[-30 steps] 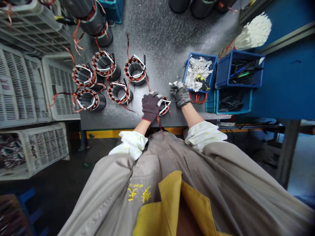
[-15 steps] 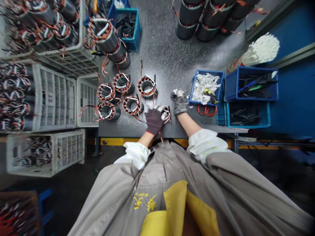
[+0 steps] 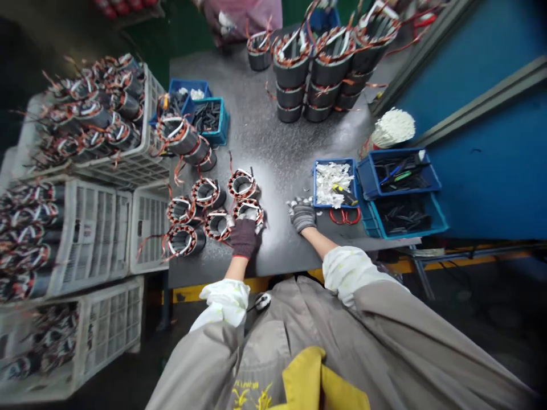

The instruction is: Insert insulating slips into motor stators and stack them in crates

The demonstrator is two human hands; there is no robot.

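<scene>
My left hand (image 3: 245,236), in a dark maroon glove with pale fingertips, grips the near rim of a motor stator (image 3: 248,209) with orange copper windings and white ties. Close beside it on the table stand several similar stators (image 3: 217,225), upright or slightly tilted in the view. My right hand (image 3: 302,215), wearing a grey striped glove, rests on the tabletop, fingers loosely bent and apart, with nothing visible in it. Just right of it sits a blue tray (image 3: 314,185) of white scraps, with a yellow-and-black cutter (image 3: 345,195) on top. Red-handled scissors (image 3: 344,216) lie below the tray.
Stacked stators (image 3: 290,94) stand at the back. Blue bins (image 3: 427,230) of black pieces are at right, near a bundle of white strips (image 3: 395,128). White crates (image 3: 102,228) of stators line the left. Across the table is another person's pink garment (image 3: 260,17).
My left hand has carried the stator from near the table's front edge leftward and away from me, beside the others. My right hand stays near the scrap tray. The view has tilted up.
</scene>
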